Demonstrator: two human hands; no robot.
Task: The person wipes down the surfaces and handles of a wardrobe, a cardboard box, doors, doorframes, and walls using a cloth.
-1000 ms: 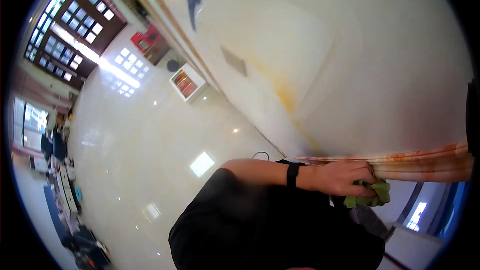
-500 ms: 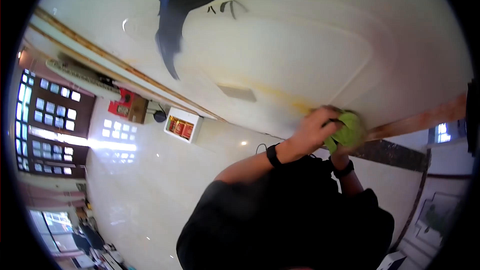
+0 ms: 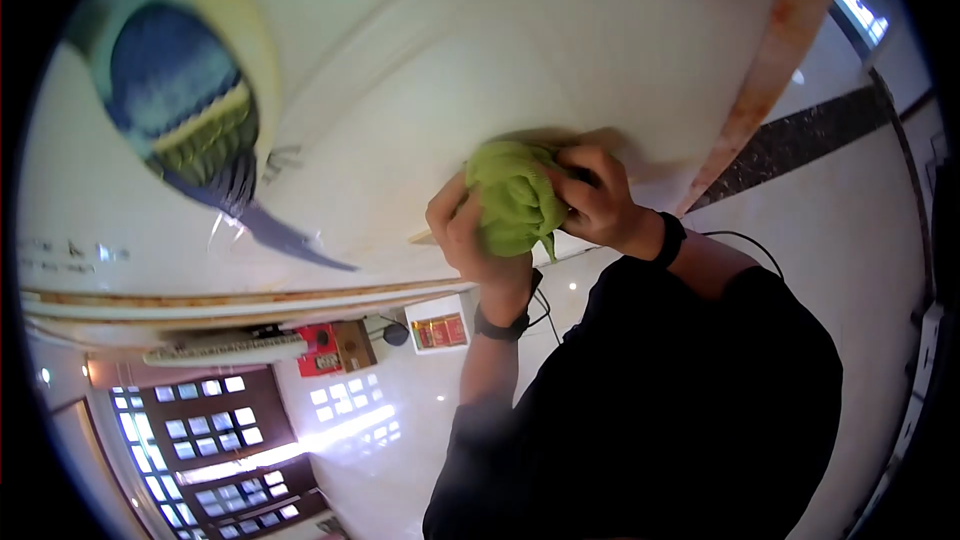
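Indoors, cloth (image 3: 515, 202) seemingly against pale wall (image 3: 540, 50)

I've got one green cloth (image 3: 512, 198) in view, a bright yellowish-green piece, soft-looking and unbroken in colour. It's bunched into a loose, rounded wad, with folds curling over one another across its middle and shallow creases running outward. From where I'm watching, it sits between the left hand (image 3: 470, 225) and the right hand (image 3: 598, 195), which grip it from either side. A narrow corner of it dangles free at the lower right. It lies in front of the pale wall (image 3: 400, 100); I can't tell whether its hidden back touches that surface.
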